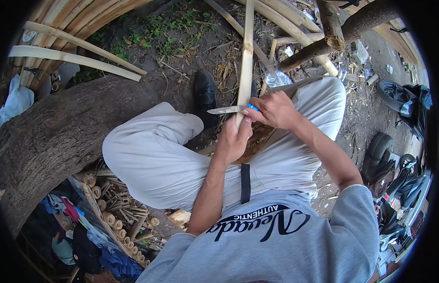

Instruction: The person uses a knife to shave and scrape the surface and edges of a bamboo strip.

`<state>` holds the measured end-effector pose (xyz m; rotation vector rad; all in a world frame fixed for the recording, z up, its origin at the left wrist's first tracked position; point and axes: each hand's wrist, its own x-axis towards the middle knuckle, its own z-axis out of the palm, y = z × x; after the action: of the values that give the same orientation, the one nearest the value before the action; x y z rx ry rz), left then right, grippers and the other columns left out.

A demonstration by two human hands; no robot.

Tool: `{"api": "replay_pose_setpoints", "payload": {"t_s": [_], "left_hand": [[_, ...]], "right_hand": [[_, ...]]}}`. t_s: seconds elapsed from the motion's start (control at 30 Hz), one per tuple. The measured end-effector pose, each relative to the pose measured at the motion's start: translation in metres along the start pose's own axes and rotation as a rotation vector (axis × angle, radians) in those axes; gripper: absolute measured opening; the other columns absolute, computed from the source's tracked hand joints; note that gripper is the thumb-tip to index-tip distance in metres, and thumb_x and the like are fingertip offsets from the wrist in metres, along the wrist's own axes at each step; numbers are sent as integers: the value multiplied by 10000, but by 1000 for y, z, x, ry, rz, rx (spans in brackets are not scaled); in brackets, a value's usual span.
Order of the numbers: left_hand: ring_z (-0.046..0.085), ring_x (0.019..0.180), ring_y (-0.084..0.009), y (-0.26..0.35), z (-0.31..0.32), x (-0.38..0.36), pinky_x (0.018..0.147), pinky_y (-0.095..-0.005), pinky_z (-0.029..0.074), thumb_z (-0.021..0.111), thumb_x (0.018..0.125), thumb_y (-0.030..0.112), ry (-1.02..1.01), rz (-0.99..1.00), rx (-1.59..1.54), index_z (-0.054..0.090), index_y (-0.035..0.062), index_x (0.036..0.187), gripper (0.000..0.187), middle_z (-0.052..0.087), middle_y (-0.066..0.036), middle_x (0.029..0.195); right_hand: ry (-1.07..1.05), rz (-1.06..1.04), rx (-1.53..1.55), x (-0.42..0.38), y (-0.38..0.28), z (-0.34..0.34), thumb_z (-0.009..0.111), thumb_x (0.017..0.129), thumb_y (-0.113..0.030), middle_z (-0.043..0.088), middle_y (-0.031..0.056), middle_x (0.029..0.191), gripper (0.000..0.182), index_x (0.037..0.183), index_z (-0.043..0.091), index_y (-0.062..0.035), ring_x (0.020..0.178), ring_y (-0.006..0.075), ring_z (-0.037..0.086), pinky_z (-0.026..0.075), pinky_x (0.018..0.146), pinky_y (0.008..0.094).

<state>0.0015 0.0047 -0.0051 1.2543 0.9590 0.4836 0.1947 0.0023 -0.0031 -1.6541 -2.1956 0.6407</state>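
- Head view, and straight to the middle: a long bamboo strip [246, 61] is gripped by the left hand [234, 140], fingers closed around its near end, above the lap.
- Right alongside, a knife [225, 111] is clamped in the right hand [276, 111]; its blue handle is wrapped by the fingers, and its blade is laid across the strip, pointing left.
- Down to the lower left, where a bamboo-sided bin [116, 226] is seen, its edge lined with round cut ends; short bamboo offcuts [127, 205] are heaped beside that edge.
- Just outside that edge, dark and blue cloths [118, 262] are bunched together.
- Over at the far left, a whitish plastic bag [16, 100] is crumpled beside the thick trunk [54, 134]; what is held in it cannot be told.
- Up beyond the right knee, a clear plastic bag [278, 79] is spotted on the ground, its contents too unclear to be made out.
- Farther right, a clear plastic container [361, 52] is seen lying on the dirt; whether anything is held inside cannot be told.
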Motion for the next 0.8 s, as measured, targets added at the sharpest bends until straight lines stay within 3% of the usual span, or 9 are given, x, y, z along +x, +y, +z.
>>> {"api": "replay_pose_setpoints", "payload": {"t_s": [0.13, 0.27, 0.33, 0.4, 0.47, 0.53, 0.63, 0.8], "left_hand": [[503, 555, -163, 3, -4, -1, 549, -331, 413, 446, 1051, 310, -30, -77, -25, 570, -13, 935, 365, 518, -61, 630], [487, 554, -115, 7, -4, -4, 533, -302, 406, 463, 1050, 281, -21, -111, -74, 595, -21, 995, 334, 513, -32, 633], [487, 554, -108, 9, -2, -6, 531, -297, 407, 466, 1050, 268, -25, -113, -68, 602, -22, 1008, 323, 514, -27, 633], [405, 520, -51, 14, 1, -7, 479, -250, 336, 445, 1062, 278, -23, -41, 0, 600, -29, 1040, 344, 450, 36, 619], [406, 526, -51, 14, 1, -1, 489, -249, 340, 444, 1061, 273, -17, -38, 33, 603, -31, 1051, 344, 451, 36, 619], [407, 532, -50, 16, 3, 1, 498, -248, 344, 442, 1060, 269, 0, -31, 64, 606, -34, 1063, 344, 453, 36, 619], [423, 544, -67, 18, 1, 4, 516, -267, 363, 447, 1058, 266, 23, -63, 44, 620, -28, 1072, 341, 463, 24, 620], [493, 553, -167, 3, 1, 6, 547, -364, 402, 463, 1043, 246, 80, 40, 237, 571, -36, 844, 362, 508, -82, 607]], "right_hand": [[-39, -63, -10, 7, 7, -1, 535, 984, -511, 570, 134, 531, 493, 755, 665, -94, 502, 343, 597, 463, 480, 434], [64, -24, -162, 13, 29, 5, 513, 989, -538, 559, 128, 505, 523, 754, 682, -102, 491, 347, 605, 481, 466, 432], [125, 186, -263, 21, 70, -9, 501, 995, -540, 573, 145, 521, 537, 776, 682, -85, 517, 375, 614, 500, 494, 457], [201, 246, -280, 23, 111, -18, 489, 1001, -539, 593, 169, 548, 548, 805, 683, -65, 549, 404, 623, 511, 521, 487], [212, 283, -325, 18, 118, -24, 485, 1003, -537, 598, 180, 559, 548, 822, 687, -62, 560, 414, 624, 510, 529, 498], [225, 308, -371, 21, 105, -32, 480, 1005, -536, 604, 191, 570, 548, 839, 691, -58, 570, 423, 624, 509, 537, 509], [255, 302, -101, 14, 53, -30, 510, 1008, -491, 600, 193, 580, 517, 789, 663, -47, 583, 420, 620, 502, 553, 499], [28, 61, 1, -2, -23, -19, 523, 997, -493, 602, 152, 553, 517, 738, 675, -71, 531, 351, 627, 494, 497, 432]]}}
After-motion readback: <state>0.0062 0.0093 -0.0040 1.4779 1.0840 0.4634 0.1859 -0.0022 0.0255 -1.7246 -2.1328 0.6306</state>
